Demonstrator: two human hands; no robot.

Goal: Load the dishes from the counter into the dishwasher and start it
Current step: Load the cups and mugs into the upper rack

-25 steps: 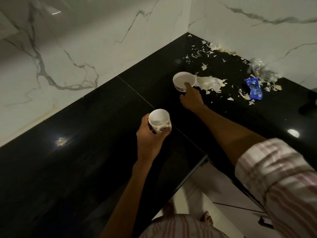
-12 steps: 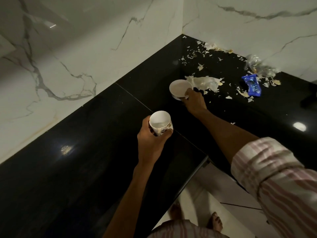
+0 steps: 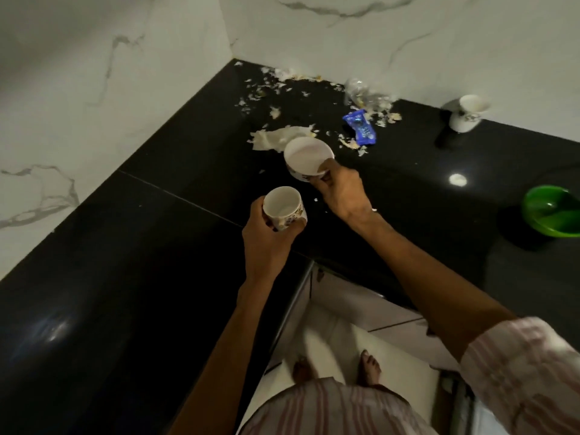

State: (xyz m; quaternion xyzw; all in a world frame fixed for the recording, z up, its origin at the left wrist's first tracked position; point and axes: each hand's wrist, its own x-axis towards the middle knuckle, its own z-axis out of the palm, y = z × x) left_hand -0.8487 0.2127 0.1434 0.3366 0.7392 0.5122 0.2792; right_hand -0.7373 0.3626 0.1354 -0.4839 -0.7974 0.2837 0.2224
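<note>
Bowl (image 3: pixel 309 158) now lifted off the counter (image 3: pixel 157 246) mid-frame, right hand (image 3: pixel 340 196) fingers pinching its rim; left hand (image 3: pixel 266 243) still wraps the cup (image 3: pixel 284 208). Both look ready for the dishwasher.

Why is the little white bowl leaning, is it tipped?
Tipped. The right hand grips the white bowl by its rim, so its mouth tilts toward the camera. It looks empty inside.

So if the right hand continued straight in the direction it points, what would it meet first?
Probably the torn white paper just beyond the bowl that the right hand holds; depth is unclear.
</note>
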